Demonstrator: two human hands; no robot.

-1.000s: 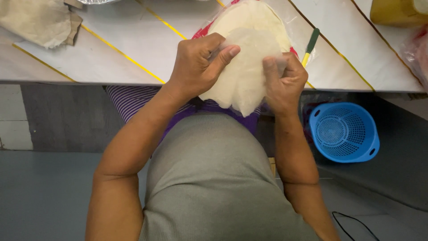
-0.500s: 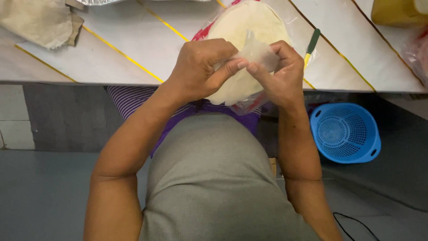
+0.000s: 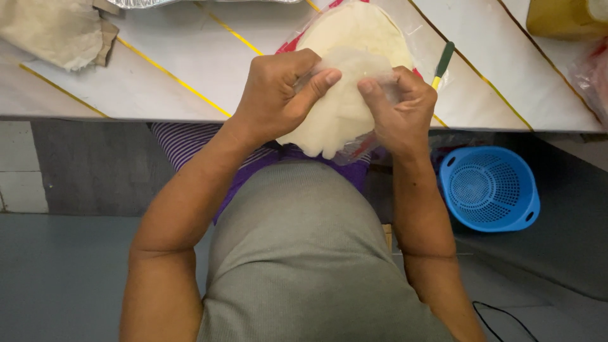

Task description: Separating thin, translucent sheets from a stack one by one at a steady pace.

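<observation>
White counter edge: both hands (image 3: 342,101) pinch the wrapper stack (image 3: 354,57).

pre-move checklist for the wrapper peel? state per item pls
1. Left hand gripping the thin sheet: ok.
2. Right hand pinching the same sheet: ok.
3. Stack of wrappers fully on the table: not ok, its near edge hangs past the table edge.
4. Sheet free of tears: cannot tell.
5. Green-handled tool apart from both hands: ok.
6. Blue basket on the floor, away from the arms: ok.
</observation>
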